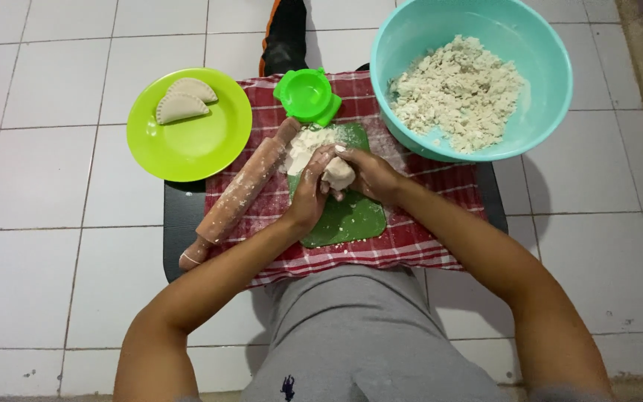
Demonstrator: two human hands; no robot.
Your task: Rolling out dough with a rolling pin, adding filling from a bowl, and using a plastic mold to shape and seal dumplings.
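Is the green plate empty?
No, the green plate holds two folded dumplings near its far edge.

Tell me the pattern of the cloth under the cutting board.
The cloth is a red-and-white check, clearest in the head view beside the green cutting board.

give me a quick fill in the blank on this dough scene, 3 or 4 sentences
1. Both hands, the left hand and the right hand, press a lump of ____ between them.
2. The lime green plate holds ____ folded pastries.
3. The rolling pin lies on the red checked cloth, to the ____ of the dark green board.
4. The crumbly mix sits in a ____ bowl.

Missing words: dough; two; left; turquoise
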